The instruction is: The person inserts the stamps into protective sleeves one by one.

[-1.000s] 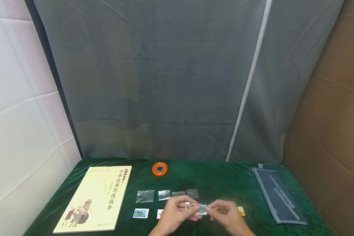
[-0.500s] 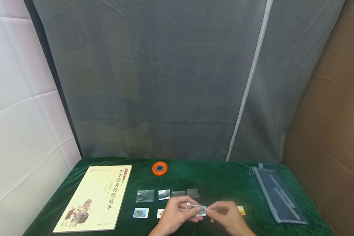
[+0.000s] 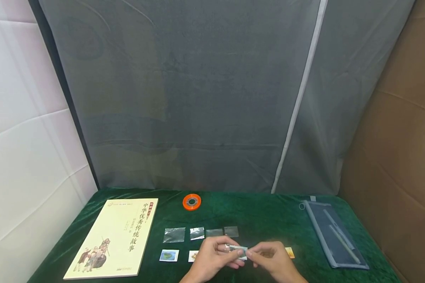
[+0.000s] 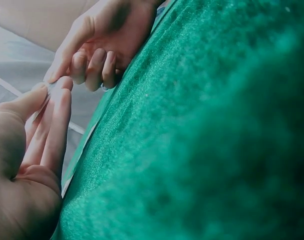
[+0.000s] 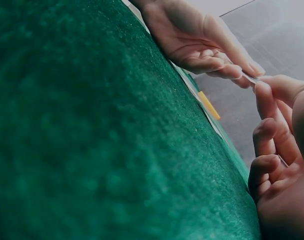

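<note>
In the head view my left hand (image 3: pixel 212 255) pinches a small clear plastic sleeve (image 3: pixel 228 248) between thumb and fingers, low over the green cloth. My right hand (image 3: pixel 272 257) pinches the right end of a small bluish stamp (image 3: pixel 243 254) with thumb and forefinger. The stamp overlaps the sleeve; how far it sits inside cannot be made out. Both wrist views show the fingertips of the two hands meeting at a thin edge (image 5: pixel 250 78). The other fingers of my right hand (image 5: pixel 287 135) are loosely curled.
Several clear sleeves (image 3: pixel 174 235) lie in a row beyond the hands. Stamps lie at the left (image 3: pixel 169 255), partly behind my left hand (image 3: pixel 193 256), and at the right (image 3: pixel 289 252). A cream book (image 3: pixel 117 239), an orange tape roll (image 3: pixel 192 202) and a blue zip pouch (image 3: pixel 334 236) surround them.
My right fingertips have shifted slightly left with the stamp, closer to my left thumb. The stamp now overlaps the sleeve a little further left. The things on the cloth have stayed put.
</note>
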`<state>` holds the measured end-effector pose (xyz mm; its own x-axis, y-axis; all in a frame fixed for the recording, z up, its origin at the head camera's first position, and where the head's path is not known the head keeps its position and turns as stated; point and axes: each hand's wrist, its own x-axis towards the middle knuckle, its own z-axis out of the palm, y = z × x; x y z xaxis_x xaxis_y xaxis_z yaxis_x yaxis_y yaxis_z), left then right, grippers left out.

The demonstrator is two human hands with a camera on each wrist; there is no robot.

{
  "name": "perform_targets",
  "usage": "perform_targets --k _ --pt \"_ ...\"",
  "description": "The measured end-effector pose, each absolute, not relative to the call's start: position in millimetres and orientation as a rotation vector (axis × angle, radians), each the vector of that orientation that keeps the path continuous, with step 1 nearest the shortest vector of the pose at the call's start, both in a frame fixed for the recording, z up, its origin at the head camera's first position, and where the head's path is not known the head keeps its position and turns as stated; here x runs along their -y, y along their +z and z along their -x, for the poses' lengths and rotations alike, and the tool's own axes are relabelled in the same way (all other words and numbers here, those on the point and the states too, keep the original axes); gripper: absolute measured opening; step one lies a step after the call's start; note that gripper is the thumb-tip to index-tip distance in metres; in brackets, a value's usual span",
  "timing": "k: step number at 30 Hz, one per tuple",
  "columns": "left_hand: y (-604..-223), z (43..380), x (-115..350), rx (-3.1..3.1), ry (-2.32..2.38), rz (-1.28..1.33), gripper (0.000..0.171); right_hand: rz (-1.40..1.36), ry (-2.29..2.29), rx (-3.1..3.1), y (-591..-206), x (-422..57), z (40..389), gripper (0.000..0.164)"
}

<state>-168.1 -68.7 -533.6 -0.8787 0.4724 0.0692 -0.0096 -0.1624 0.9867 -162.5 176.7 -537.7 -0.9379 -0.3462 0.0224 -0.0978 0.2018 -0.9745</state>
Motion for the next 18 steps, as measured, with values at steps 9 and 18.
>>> perform_targets --k 9,18 --pt "-532.5 167.2 69.0 -1.812 2.109 -0.52 0.023 0.455 -1.801 -2.269 -539.9 -176.9 163.5 0.017" --pt "-533.0 168.0 68.9 -1.798 2.103 -0.514 0.022 0.506 -1.811 -2.241 -540.1 -177.4 163.1 0.018"
